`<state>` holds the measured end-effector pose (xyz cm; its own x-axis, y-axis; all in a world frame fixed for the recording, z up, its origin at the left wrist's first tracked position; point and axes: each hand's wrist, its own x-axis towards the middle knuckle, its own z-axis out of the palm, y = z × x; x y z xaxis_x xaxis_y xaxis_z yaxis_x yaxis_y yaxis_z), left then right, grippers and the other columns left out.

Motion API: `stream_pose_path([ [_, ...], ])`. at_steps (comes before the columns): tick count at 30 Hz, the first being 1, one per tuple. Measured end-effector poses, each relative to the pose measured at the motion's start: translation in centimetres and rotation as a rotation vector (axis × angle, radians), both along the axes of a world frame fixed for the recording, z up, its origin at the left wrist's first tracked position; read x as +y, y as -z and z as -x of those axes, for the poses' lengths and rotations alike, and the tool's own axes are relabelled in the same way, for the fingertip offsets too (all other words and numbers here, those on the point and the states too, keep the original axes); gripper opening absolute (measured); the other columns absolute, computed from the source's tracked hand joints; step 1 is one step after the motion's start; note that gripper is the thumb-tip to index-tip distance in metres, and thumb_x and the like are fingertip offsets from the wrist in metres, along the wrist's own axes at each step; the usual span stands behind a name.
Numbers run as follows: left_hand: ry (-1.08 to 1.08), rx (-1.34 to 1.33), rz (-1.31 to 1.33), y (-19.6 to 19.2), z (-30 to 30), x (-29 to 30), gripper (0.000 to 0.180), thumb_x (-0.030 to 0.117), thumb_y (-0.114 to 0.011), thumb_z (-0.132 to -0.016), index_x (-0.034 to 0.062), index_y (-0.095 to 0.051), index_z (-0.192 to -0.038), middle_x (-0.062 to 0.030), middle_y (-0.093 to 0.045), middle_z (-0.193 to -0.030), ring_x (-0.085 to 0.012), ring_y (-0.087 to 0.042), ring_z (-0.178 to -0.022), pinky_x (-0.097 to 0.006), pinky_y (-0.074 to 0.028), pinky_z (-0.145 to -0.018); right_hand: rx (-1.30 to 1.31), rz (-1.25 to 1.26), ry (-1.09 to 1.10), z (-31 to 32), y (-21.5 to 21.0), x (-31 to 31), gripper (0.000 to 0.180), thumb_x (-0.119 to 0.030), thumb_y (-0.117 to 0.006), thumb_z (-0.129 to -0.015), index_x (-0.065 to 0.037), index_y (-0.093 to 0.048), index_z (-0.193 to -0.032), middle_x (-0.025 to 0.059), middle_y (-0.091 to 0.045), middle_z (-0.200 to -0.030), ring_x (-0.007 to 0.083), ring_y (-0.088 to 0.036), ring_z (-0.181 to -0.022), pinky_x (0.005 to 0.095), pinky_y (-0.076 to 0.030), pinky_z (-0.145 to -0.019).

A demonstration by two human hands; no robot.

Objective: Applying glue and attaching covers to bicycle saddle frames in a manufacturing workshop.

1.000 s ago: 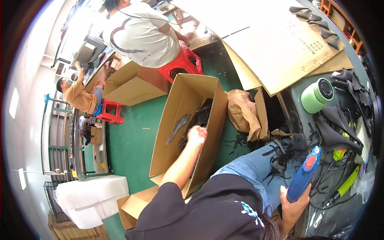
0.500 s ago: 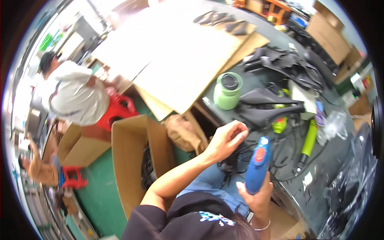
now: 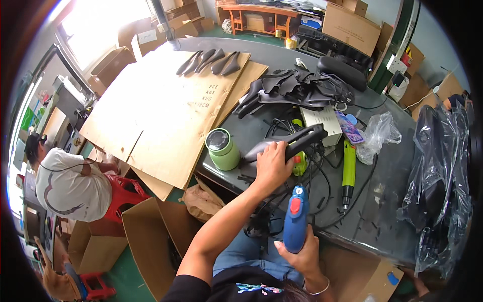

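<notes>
My left hand (image 3: 274, 163) reaches over the table edge, its fingers closed on a black bicycle saddle (image 3: 308, 137). The saddle's slim nose points away to the right. Below and to the right, my right hand (image 3: 303, 255) grips a blue handheld power tool (image 3: 296, 226) with a red button on top. The tool stands upright over my lap, apart from the saddle, and its working tip cannot be made out. Left of the saddle stands a light green flask (image 3: 222, 149) with a dark lid. Black cables tangle beneath the saddle.
A yellow-green electric screwdriver (image 3: 348, 173), a phone (image 3: 349, 127), a white box (image 3: 322, 123) and a clear bag (image 3: 381, 133) lie rightward. Black parts (image 3: 302, 88) are heaped behind. Cardboard (image 3: 156, 110) covers the left side. A seated person (image 3: 73, 183) works beyond an open carton (image 3: 148, 226).
The view has swung rightward. My left hand has gone from hovering near the saddles to gripping one, which is now slightly raised. My right hand still holds the blue tool.
</notes>
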<state>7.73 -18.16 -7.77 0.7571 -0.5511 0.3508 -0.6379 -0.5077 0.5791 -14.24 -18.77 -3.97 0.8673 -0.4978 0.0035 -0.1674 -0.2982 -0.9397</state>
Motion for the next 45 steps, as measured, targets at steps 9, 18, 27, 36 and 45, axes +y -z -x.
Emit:
stream_pose_path([
  [9, 0.126, 0.655, 0.914, -7.5, 4.2, 8.7, 0.025, 0.009, -0.052, -0.083, 0.0025, -0.051, -0.107, -0.0104, -0.056, -0.106, -0.0167, -0.052, -0.098, -0.029, -0.043, -0.083, -0.125, -0.013, 0.195, -0.2, 0.5, -1.8, 0.044, -0.012, -0.077, -0.066, 0.0, -0.049, -0.097, 0.0069, -0.063, -0.069, 0.0159, -0.064, -0.062, 0.0286, -0.05, -0.062],
  [18, 0.289, 1.33, 1.302, -3.4, 10.4, 11.2, 0.04, 0.002, -0.048, -0.08, 0.0033, -0.043, -0.119, -0.0198, -0.045, -0.129, -0.0286, -0.045, -0.119, -0.042, -0.041, -0.096, -0.241, -0.233, 0.239, -1.9, -1.7, -2.8, 0.061, -0.018, -0.082, -0.066, 0.002, -0.045, -0.111, 0.0053, -0.061, -0.079, 0.0124, -0.061, -0.068, 0.0259, -0.05, -0.065],
  [27, 0.63, 1.501, 0.569, -0.8, 12.9, 15.0, 0.035, 0.028, -0.049, -0.093, -0.0047, -0.057, -0.103, -0.015, -0.064, -0.091, -0.023, -0.064, -0.08, -0.03, -0.05, -0.07, -0.264, -0.162, 0.291, -1.5, -2.6, -3.6, 0.052, -0.001, -0.075, -0.065, -0.001, -0.048, -0.11, 0.0014, -0.051, -0.092, 0.0098, -0.049, -0.083, 0.0249, -0.043, -0.076],
  [36, 0.28, 0.693, 0.332, -6.2, 6.8, 14.3, 0.051, 0.016, -0.072, -0.074, -0.0005, -0.05, -0.117, -0.0066, -0.057, -0.107, -0.0132, -0.052, -0.101, -0.026, -0.041, -0.086, -0.126, -0.228, 0.003, -0.8, -3.6, -3.8, 0.052, -0.008, -0.077, -0.063, -0.001, -0.051, -0.107, 0.0025, -0.057, -0.088, 0.0108, -0.056, -0.078, 0.0261, -0.047, -0.072],
  [45, -0.041, 0.769, 0.874, -7.1, 8.9, 14.8, 0.017, -0.001, -0.057, -0.084, 0.0023, -0.05, -0.099, 0.0022, -0.052, -0.087, -0.0024, -0.047, -0.079, -0.016, -0.037, -0.067, 0.004, -0.081, 0.145, -0.4, -2.6, -0.8, 0.056, -0.016, -0.083, -0.061, -0.001, -0.049, -0.103, 0.0042, -0.057, -0.068, 0.0114, -0.056, -0.062, 0.0273, -0.048, -0.06],
])
